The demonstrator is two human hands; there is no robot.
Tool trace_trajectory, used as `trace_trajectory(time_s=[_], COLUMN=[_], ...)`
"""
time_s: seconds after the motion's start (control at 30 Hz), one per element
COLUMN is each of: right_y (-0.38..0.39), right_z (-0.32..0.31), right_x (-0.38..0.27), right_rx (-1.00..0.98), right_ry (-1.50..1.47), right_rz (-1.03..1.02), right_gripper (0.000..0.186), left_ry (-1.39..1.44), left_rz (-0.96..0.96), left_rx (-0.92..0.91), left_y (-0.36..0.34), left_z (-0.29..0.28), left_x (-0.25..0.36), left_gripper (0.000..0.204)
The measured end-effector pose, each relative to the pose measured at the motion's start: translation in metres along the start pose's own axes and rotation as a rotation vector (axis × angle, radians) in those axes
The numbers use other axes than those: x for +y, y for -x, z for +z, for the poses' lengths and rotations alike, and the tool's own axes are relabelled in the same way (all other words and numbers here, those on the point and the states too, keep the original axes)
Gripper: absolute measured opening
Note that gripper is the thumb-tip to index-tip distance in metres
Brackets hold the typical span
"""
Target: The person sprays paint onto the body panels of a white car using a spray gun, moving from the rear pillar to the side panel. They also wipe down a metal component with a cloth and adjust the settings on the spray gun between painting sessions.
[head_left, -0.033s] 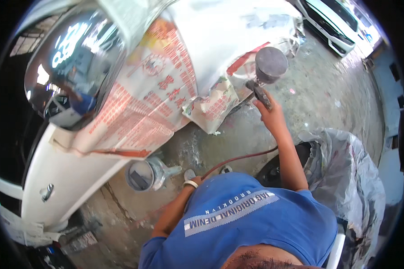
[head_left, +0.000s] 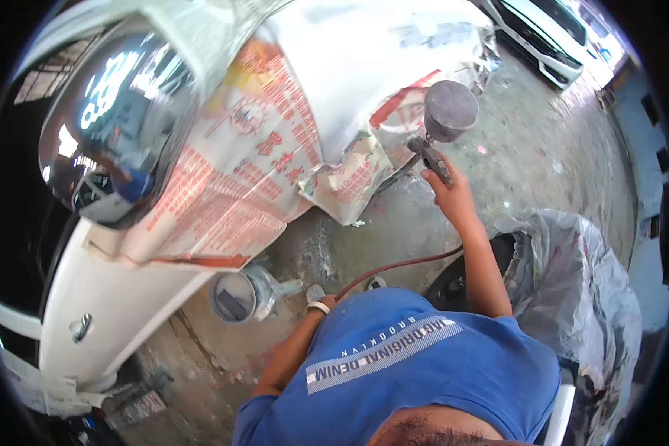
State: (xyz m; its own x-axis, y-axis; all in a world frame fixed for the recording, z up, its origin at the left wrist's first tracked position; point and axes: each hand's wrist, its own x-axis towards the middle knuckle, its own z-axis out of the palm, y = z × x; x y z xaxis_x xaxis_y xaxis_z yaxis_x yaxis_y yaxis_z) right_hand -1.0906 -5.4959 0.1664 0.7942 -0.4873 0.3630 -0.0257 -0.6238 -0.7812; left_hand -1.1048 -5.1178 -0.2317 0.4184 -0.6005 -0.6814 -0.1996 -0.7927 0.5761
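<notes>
My right hand (head_left: 455, 195) is wrapped round the dark handle of a spray gun (head_left: 432, 160), whose round grey cup (head_left: 451, 111) sits above it. The gun is beside a white car panel (head_left: 349, 67), apart from it, near the panel's paper-covered lower edge. Low in front of my body, my left hand (head_left: 327, 301) is closed round a dark red hose (head_left: 398, 263); my shirt hides part of that hand. From there the hose runs right and passes behind my right forearm. Printed masking paper (head_left: 230, 178) covers much of the car's side, with a loose folded flap (head_left: 349, 186) close to the gun.
A bucket (head_left: 234, 297) with a dark block in it stands on the concrete floor (head_left: 394, 223). At the left is a white car door (head_left: 119, 297) below a glossy dark window. Crumpled grey sheeting (head_left: 572, 290) lies over something at my right. Another white car (head_left: 543, 37) is parked far right.
The view has shifted slightly, with the car and paper a little further left in it. Both hands keep their holds, and the spray gun barely moves.
</notes>
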Motion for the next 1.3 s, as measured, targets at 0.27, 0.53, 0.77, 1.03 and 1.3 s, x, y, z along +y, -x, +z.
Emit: trace_trajectory(time_s=[0.27, 0.53, 0.77, 1.03, 1.3], right_y=[0.041, 0.044, -0.048, -0.262, -0.380], right_z=[-0.128, -0.201, -0.254, -0.264, -0.245], right_x=[0.028, 0.059, 0.094, 0.233, 0.310], right_rx=[0.057, 0.142, 0.298, 0.314, 0.201], right_ry=[-0.230, 0.015, -0.019, -0.177, -0.210], right_rz=[0.516, 0.462, 0.380, 0.329, 0.411], right_gripper=[0.059, 0.059, 0.048, 0.036, 0.042], left_ry=[0.109, 0.084, 0.007, 0.161, 0.264], left_rz=[0.060, 0.396, 0.327, 0.298, 0.143], left_rx=[-0.003, 0.247, 0.104, 0.045, -0.125], left_y=[0.000, -0.045, -0.076, -0.154, -0.188], left_z=[-0.031, -0.054, -0.086, -0.091, -0.138], left_x=[0.121, 0.295, 0.383, 0.349, 0.383], left_gripper=[0.054, 0.043, 0.049, 0.052, 0.054])
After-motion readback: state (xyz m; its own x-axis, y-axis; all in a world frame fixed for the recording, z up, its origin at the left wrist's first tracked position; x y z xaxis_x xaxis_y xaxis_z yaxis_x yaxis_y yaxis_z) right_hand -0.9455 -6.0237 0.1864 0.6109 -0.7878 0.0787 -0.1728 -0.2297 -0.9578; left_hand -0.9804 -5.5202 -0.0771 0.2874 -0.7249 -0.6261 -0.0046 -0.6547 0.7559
